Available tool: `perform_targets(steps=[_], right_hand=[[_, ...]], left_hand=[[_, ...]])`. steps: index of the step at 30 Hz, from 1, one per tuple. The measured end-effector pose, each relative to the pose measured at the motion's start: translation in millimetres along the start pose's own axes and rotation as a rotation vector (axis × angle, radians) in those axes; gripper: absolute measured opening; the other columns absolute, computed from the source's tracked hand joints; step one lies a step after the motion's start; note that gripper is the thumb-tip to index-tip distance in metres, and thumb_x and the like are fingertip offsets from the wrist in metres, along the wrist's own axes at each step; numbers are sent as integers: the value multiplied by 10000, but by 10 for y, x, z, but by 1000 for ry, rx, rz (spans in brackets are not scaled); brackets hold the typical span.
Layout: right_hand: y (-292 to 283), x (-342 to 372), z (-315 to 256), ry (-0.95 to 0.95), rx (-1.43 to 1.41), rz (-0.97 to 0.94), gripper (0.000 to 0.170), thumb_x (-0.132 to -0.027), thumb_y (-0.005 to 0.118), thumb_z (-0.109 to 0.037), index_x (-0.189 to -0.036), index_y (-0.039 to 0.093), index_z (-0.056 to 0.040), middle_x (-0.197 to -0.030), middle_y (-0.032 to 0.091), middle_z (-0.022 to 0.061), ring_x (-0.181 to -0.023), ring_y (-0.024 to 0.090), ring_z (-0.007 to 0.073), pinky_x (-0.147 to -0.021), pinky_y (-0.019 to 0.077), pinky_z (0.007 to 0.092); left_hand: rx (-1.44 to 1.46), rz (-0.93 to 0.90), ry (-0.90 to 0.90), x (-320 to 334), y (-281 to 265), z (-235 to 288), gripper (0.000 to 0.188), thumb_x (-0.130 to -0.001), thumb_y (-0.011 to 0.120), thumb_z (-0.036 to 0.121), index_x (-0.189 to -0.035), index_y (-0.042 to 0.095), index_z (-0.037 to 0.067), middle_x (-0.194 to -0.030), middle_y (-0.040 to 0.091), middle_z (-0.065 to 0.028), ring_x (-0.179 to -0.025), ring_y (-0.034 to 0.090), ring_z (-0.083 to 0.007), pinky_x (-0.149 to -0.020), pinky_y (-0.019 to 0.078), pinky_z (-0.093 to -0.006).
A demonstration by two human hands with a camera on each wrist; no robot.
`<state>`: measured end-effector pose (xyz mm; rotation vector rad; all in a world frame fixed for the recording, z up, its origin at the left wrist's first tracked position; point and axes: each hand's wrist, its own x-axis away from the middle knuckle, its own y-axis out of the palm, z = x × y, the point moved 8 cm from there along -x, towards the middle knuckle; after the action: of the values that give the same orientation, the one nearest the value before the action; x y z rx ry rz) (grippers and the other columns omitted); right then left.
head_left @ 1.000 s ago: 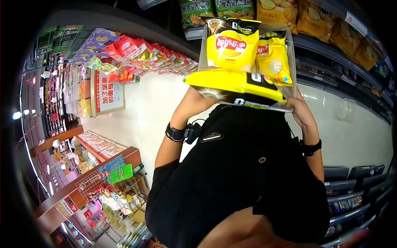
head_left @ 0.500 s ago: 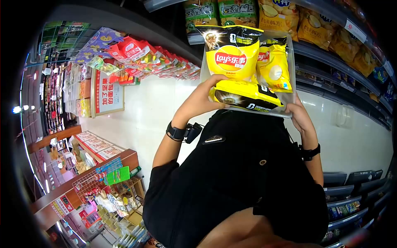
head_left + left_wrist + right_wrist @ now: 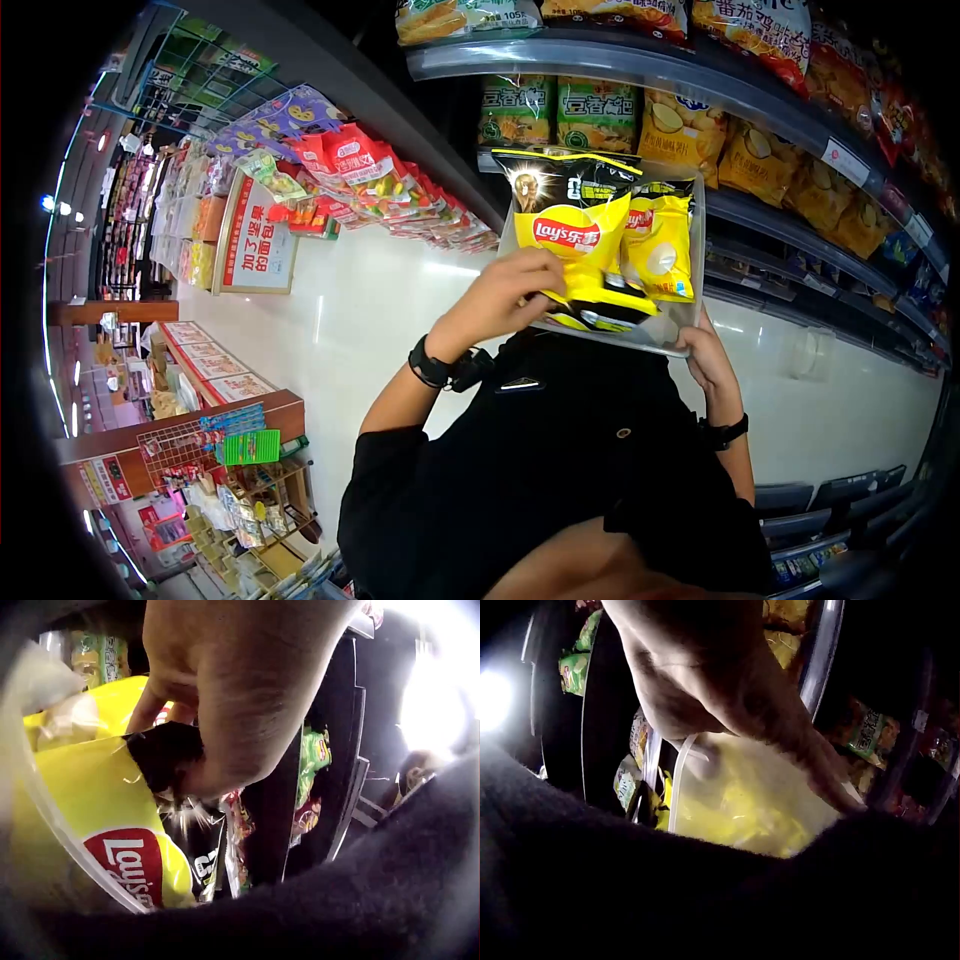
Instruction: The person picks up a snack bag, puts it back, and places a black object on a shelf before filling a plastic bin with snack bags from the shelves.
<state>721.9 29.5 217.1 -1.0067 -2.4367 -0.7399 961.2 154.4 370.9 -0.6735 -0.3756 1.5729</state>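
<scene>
A translucent plastic bin (image 3: 655, 335) holds yellow Lay's chip bags in front of the person's body. In the head view one large bag (image 3: 570, 225) and a smaller one (image 3: 660, 245) stand at its far side, and another bag (image 3: 610, 303) lies at the near side. The left hand (image 3: 515, 290) pinches that near bag by its end; in the left wrist view, the thumb and fingers of this hand (image 3: 232, 697) grip a black bag corner. The right hand (image 3: 708, 358) holds the bin's near right corner, its fingers (image 3: 829, 780) along the wall in the right wrist view.
Beyond the bin, shelves (image 3: 600, 60) carry green and yellow snack bags (image 3: 680, 130). Red snack packs (image 3: 370, 170) hang at the left, above a framed sign (image 3: 258, 240). A wooden counter (image 3: 270, 415) stands lower left, and pale floor shows around the person.
The bin and both hands sit lower in the head view, with more shelf showing above. My left hand has shifted its hold onto the end of the near bag, which now lies lower inside the bin.
</scene>
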Motion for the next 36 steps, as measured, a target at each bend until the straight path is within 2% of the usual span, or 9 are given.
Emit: perform_targets(steps=[9,12,15,18,22,26,30,32,36], right_hand=[[-1,-9,24,11,-28,34,901,-681,467,63,-1534,216,-83,-1188,513,46,-866,492,104,-711,424,210],[-6,-2,33,-22,-30,12,903,-682,475,61,-1535,212,-82,-1169,516,39,-867,489,96,-697,423,216],[-102,-30,116,-21,14,58,954,-613,445,95,-1530,226,-55,-1295,492,65,-996,514,146,-765,457,220],[-32,-22,63,-2,9,8,1001,-589,450,100,-1541,192,-70,-1344,455,77,-1064,490,159,-782,454,215],[41,-38,-12,-89,36,-73,978,-599,460,77,-1532,196,-53,-1351,438,86,-1100,467,187,-805,453,222],[-10,-88,80,-67,-13,-70,943,-597,470,70,-1504,240,-44,-1339,452,85,-1230,444,208,-956,410,237],[5,-100,87,-71,-25,-117,962,-600,464,94,-1513,211,-71,-1385,405,93,-1240,430,228,-930,429,250],[-28,-131,118,-46,-5,-112,977,-598,460,104,-1521,198,-83,-1387,403,98,-1247,425,232,-919,435,253],[23,-128,82,-36,-13,-145,1036,-592,464,108,-1549,126,-97,-1432,376,108,-1267,417,237,-918,429,247]], left_hand=[[-201,-233,-109,126,153,-381,382,-705,599,-96,-1044,575,77,-957,597,-94,-945,591,-310,-843,477,-382],[-59,-191,-165,181,41,-437,436,-712,590,-94,-1110,584,83,-972,606,-96,-963,598,-294,-860,480,-374],[-42,-307,-132,201,-80,-379,565,-738,506,-136,-1256,587,76,-1178,627,-145,-1088,592,-302,-951,462,-376],[-48,-285,18,-137,-666,157,550,-724,442,-175,-1199,623,35,-1220,621,-152,-1149,574,-309,-986,444,-386],[-287,-16,217,-763,-1593,1005,424,-721,484,-104,-1093,640,26,-1067,653,-148,-1025,614,-322,-886,495,-393],[-358,352,559,-1445,-2490,1507,154,-728,481,-93,-833,570,-24,-794,575,-99,-761,557,-184,-708,466,-291],[-500,386,416,-2092,-2962,1986,74,-820,475,-10,-825,547,-26,-772,563,-64,-740,547,-140,-712,464,-280],[-710,370,531,-2475,-3156,2246,131,-854,493,35,-909,596,-23,-764,596,-72,-768,591,-159,-739,494,-278],[-829,336,244,-3265,-3862,2431,274,-836,657,241,-1034,692,55,-911,715,-104,-843,658,-220,-758,522,-362]])
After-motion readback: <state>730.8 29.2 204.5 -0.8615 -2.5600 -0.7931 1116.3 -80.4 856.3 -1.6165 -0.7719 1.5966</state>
